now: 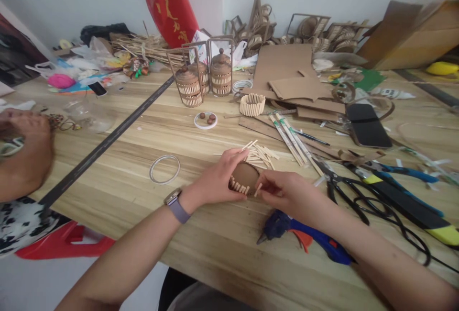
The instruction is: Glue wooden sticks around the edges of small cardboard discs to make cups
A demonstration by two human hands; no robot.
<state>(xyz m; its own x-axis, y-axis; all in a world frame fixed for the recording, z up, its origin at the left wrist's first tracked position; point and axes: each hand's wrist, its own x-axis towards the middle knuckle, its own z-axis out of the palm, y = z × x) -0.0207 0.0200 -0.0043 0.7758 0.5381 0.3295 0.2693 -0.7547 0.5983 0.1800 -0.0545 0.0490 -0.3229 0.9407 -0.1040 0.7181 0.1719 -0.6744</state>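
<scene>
My left hand (224, 177) is wrapped round the left side of a small round brown cardboard piece (246, 175), with short wooden sticks standing along its near edge. At its right side my right hand (274, 189) pinches a short wooden stick (258, 189) between thumb and finger. Behind both hands lies a loose pile of short sticks (263, 154). A blue glue gun (283, 227) rests on the table below my right forearm. Farther back stands a finished-looking ring of sticks (252, 105).
Black scissors (349, 189), pliers (401, 172) and a yellow-black cutter (412, 210) lie at right, near a phone (368, 127). Tape rings (165, 169), small lidded baskets (188, 86) and cardboard (283, 69) stand beyond. Another person's hand (27, 148) is at far left.
</scene>
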